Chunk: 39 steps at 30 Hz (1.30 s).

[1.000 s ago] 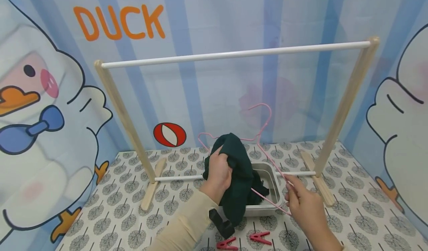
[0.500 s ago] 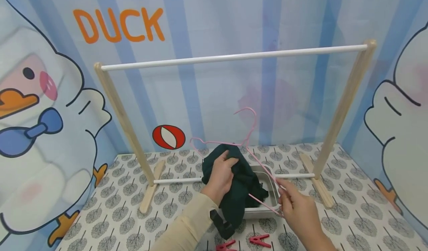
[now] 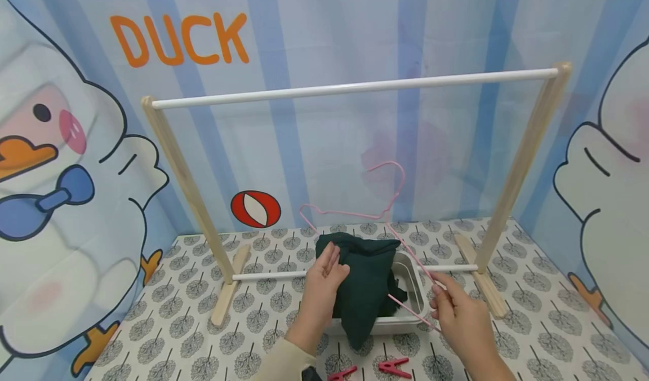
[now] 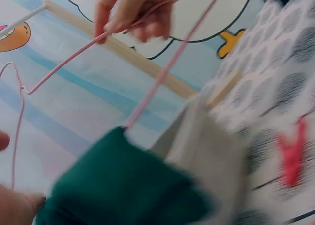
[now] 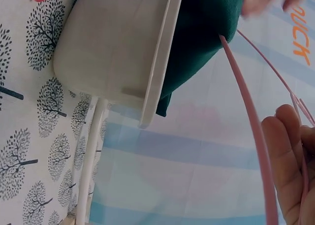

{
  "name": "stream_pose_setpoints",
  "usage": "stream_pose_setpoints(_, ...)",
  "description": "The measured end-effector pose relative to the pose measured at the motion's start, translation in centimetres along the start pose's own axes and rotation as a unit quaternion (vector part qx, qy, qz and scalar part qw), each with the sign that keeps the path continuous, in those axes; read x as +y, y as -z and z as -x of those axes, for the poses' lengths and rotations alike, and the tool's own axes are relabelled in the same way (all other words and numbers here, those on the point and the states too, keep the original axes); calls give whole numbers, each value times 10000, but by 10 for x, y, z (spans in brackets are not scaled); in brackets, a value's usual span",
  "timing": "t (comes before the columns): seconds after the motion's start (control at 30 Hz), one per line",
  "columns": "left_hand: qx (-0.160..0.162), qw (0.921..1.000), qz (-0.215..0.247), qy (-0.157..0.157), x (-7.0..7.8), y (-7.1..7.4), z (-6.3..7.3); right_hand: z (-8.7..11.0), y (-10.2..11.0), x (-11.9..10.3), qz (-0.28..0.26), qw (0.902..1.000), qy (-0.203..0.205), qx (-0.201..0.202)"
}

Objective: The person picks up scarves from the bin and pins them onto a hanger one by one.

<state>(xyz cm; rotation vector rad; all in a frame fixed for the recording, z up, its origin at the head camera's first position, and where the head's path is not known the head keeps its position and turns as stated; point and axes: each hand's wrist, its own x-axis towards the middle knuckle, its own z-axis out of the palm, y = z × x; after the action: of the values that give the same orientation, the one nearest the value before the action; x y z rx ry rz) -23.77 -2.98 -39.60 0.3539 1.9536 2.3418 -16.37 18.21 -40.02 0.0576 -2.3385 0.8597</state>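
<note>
A pink clothes hanger (image 3: pixel 350 212) is tilted in the head view, its hook up at the back. My right hand (image 3: pixel 462 317) pinches its right side between thumb and fingers. Dark green cloth (image 3: pixel 366 279) drapes over the hanger's bottom bar, with its lower corner hanging past the front of a pale metal tray (image 3: pixel 376 328). At the cloth's left edge is my left hand (image 3: pixel 322 291), fingers straight and thumb spread apart from them. More dark cloth (image 3: pixel 396 300) lies in the tray, partly hidden. The right wrist view shows the hanger bar (image 5: pixel 251 112) running into the cloth.
Behind the tray stands a wooden rack with a white top rail (image 3: pixel 355 89) and a low crossbar (image 3: pixel 269 275). Two red clothespins, one of them a fully visible clothespin (image 3: pixel 394 367), lie on the tree-print tablecloth (image 3: pixel 253 319) in front.
My left hand has loosened its grip on the cloth and drawn down and left, its fingers straightening. The cloth now falls over the bar. The hanger shifted left, then back right, in my right hand.
</note>
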Motion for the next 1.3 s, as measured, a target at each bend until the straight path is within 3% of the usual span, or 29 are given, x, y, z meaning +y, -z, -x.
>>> stream_pose_setpoints(0.13,598,9955,299,678,-13,0,25,0,0,1,-80,9999,62,103)
stream_pose_setpoints(0.27,377,9911,558,1150,-24,-5,38,-2,0,2,-87,9992,234,315)
stream_pose_setpoints(0.37,271,9908,428,1258,-29,-9,38,-3,0,2,-73,9986,303,423)
stream_pose_setpoints(0.67,910,9864,-574,1240,-42,-19,27,-2,-3,-1,-72,9983,393,420)
stream_pose_setpoints(0.77,998,9850,-602,1272,-43,-20,25,0,-4,-2,-74,9982,442,389)
stream_pose_setpoints(0.9,963,9885,-144,1157,-30,-25,23,2,-6,-2,-54,9981,460,415)
stream_pose_setpoints(1.03,884,9909,589,821,-3,-32,18,3,-8,-2,-126,9979,491,405)
stream_pose_setpoints(1.3,846,9799,1806,-70,48,-42,1,5,-13,-6,-277,9978,424,419)
